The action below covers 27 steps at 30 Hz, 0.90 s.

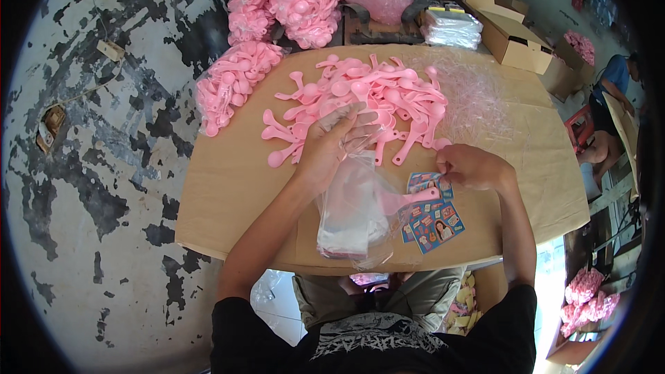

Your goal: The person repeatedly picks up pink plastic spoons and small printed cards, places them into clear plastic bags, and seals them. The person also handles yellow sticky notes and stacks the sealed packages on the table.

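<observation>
My left hand (332, 142) is closed on a thin clear plastic bag, its fingertips at the near edge of a heap of pink spoons (388, 90). Below that hand lies a stack of clear plastic bags (339, 218). A single pink spoon (415, 196) lies beside the stack, its bowl end under clear film. My right hand (474, 167) pinches the top edge of a small printed card (421, 181). Another colourful card (443, 227) lies nearer me, overlapping others. The right thumb and fingertips partly cover the pinched card.
Brown cardboard (547, 166) covers the table. Bulging bags of pink spoons (291, 0) stand at the far left. Clear plastic scraps (478, 97) lie right of the heap. Behind are a pack of clear bags (451, 28) and an open carton (512, 38). Another person (613, 79) sits at far right.
</observation>
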{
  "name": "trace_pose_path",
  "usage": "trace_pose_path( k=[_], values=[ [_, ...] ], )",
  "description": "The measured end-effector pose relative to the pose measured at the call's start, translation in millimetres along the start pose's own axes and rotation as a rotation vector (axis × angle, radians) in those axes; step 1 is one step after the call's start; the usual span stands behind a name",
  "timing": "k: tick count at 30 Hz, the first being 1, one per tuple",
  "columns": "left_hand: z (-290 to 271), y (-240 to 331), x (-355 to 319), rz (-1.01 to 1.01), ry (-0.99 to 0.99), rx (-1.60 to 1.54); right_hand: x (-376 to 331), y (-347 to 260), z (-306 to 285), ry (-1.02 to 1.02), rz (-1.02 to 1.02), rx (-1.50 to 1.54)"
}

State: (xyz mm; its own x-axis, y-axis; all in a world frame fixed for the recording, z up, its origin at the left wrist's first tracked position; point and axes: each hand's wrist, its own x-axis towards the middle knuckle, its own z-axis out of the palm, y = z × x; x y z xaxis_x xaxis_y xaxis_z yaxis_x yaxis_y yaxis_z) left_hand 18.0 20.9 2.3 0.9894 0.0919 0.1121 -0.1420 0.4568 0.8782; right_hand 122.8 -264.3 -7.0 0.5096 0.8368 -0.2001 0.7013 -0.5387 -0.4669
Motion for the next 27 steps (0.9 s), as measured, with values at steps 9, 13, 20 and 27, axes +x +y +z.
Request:
trace_pose_path(
  k=[9,13,20,27],
  values=[
    [-5,0,-6,0.076,0.126,0.064,28,-36,13,0.503,-0.106,0.684],
    [6,-3,-8,0.078,0.184,0.006,43,-52,33,0.539,-0.311,0.912],
    [6,-11,-11,0.039,0.071,0.007,49,-54,46,0.597,-0.256,0.917],
    [-1,-20,-7,0.112,0.069,0.202,47,-54,50,0.452,-0.205,0.938]
  ],
)
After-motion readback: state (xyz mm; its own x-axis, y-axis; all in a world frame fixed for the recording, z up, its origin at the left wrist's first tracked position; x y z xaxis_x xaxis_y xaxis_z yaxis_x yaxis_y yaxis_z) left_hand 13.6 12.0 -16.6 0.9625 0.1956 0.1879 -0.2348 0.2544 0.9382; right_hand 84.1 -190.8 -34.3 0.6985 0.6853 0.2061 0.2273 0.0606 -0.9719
